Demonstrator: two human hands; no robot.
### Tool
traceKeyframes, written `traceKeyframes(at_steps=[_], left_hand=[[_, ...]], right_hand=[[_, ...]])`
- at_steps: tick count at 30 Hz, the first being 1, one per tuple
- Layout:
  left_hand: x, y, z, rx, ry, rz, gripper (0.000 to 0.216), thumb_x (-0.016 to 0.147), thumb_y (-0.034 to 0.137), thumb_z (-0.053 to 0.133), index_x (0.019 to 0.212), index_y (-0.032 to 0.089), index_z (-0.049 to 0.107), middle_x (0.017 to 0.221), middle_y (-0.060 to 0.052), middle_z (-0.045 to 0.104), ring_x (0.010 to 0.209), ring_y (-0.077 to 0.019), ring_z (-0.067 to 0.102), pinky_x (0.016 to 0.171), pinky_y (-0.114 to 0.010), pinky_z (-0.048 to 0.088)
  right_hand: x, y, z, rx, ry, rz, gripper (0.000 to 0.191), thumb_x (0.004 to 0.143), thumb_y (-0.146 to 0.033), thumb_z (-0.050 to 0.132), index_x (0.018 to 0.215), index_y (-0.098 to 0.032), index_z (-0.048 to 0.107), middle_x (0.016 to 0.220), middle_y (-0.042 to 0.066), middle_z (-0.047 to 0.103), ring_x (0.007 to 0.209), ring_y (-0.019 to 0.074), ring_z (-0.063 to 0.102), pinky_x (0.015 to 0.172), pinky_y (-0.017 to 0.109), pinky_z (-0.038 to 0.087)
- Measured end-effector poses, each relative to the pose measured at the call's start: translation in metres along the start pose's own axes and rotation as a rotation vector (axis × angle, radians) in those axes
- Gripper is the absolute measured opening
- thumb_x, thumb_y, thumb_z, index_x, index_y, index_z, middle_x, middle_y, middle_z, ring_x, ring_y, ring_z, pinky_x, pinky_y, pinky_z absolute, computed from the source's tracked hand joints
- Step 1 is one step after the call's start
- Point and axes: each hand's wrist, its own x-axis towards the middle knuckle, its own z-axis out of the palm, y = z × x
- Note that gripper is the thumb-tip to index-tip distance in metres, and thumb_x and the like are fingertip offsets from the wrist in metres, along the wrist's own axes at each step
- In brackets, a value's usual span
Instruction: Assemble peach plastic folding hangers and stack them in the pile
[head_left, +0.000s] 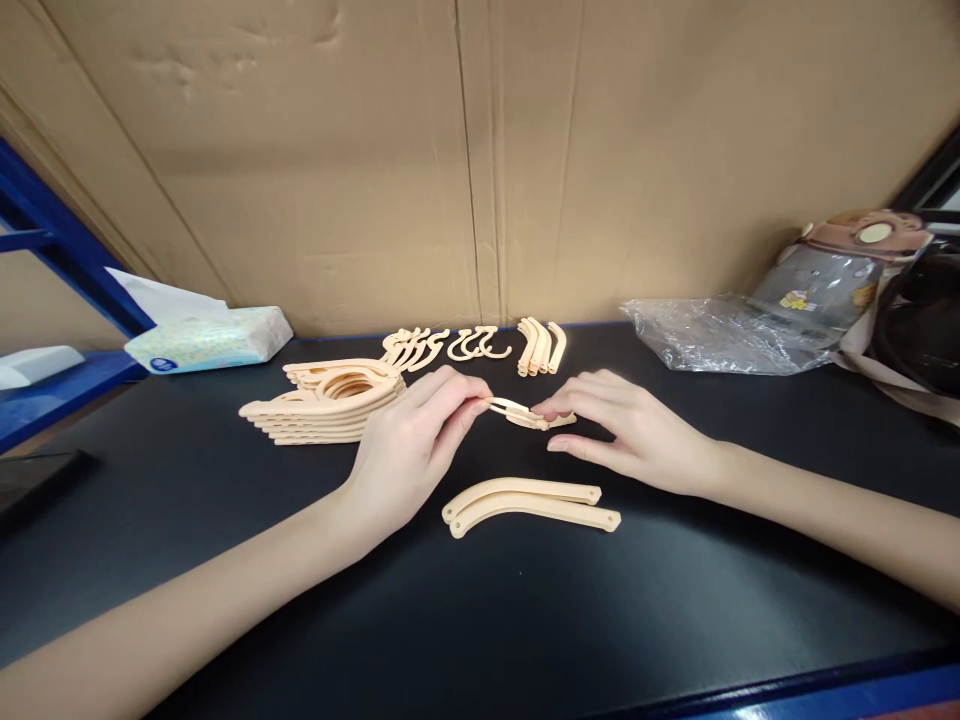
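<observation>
My left hand [409, 445] is closed in a pinch, thumb and forefinger on one end of a cream plastic hanger hook [517, 412]. At its other end is my right hand [637, 430], with the fingertips touching the hook and the thumb held apart below; the fingers partly cover that end. Two curved cream hanger arms [536, 500] lie side by side on the black table [525, 620] in front of the hands. Beside my left hand rises a stack of cream folding hangers [319, 415], partly hidden by that hand.
Behind the hands lie several loose hooks [412, 348] and a bunch of hanger arms [538, 347]. A tissue pack [217, 338] stands at the back left. Clear plastic wrap [720, 335] and a brown-lidded bottle [825, 270] occupy the right. Cardboard [337, 170] forms the backdrop.
</observation>
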Motion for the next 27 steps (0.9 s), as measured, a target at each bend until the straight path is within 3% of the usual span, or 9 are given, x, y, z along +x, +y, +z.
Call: traceKeyframes(at_steps=[6,10,13,17,22,27], left_hand=[[-0.003,0.001,0.002,-0.024,-0.018,0.010,0.010,0.099,0.020,0.043,0.100,0.020,0.053,0.088,0.002,0.065,0.077,-0.0103,0.062,0.067,-0.020,0.046],[-0.004,-0.002,0.007,-0.064,-0.067,-0.027,0.008,0.098,0.024,0.046,0.097,0.020,0.053,0.083,0.003,0.065,0.071,-0.0100,0.062,0.064,-0.020,0.045],[-0.003,-0.005,0.010,-0.154,-0.129,-0.100,0.010,0.097,0.028,0.048,0.100,0.021,0.055,0.084,0.003,0.066,0.069,-0.0104,0.063,0.062,-0.021,0.046],[0.000,-0.005,0.010,-0.348,-0.230,-0.215,0.025,0.095,0.036,0.051,0.115,0.024,0.059,0.100,0.000,0.068,0.079,-0.0126,0.064,0.057,-0.019,0.047],[0.006,-0.001,0.006,-0.491,-0.250,-0.253,0.022,0.091,0.036,0.058,0.106,0.023,0.068,0.090,0.002,0.070,0.071,-0.0101,0.060,0.052,-0.017,0.044],[0.007,0.000,0.007,-0.491,-0.238,-0.258,0.018,0.090,0.033,0.060,0.097,0.020,0.070,0.087,0.002,0.070,0.067,-0.0089,0.059,0.053,-0.017,0.044]], right_hand=[[-0.001,-0.008,0.006,0.051,0.048,0.042,0.022,0.093,-0.028,0.057,0.114,-0.020,0.059,0.096,0.003,0.071,0.087,0.0164,0.063,0.082,0.031,0.045],[-0.003,-0.004,0.007,0.029,0.109,-0.027,0.018,0.097,-0.024,0.050,0.110,-0.020,0.063,0.093,0.003,0.072,0.079,0.0142,0.063,0.077,0.030,0.045],[-0.004,-0.001,0.007,-0.103,0.162,-0.116,0.021,0.098,-0.020,0.047,0.109,-0.017,0.064,0.086,0.004,0.072,0.072,0.0144,0.061,0.069,0.030,0.045],[-0.005,0.001,0.005,-0.367,0.213,-0.233,0.021,0.096,-0.015,0.048,0.110,-0.013,0.064,0.080,0.004,0.071,0.068,0.0140,0.059,0.063,0.029,0.044],[-0.004,-0.005,0.002,-0.642,0.226,-0.417,0.019,0.092,-0.007,0.053,0.108,-0.007,0.064,0.072,0.001,0.068,0.066,0.0130,0.057,0.063,0.030,0.045],[-0.003,-0.007,0.003,-0.696,0.185,-0.439,0.016,0.091,-0.007,0.054,0.103,-0.007,0.066,0.070,0.000,0.066,0.067,0.0133,0.058,0.062,0.030,0.045]])
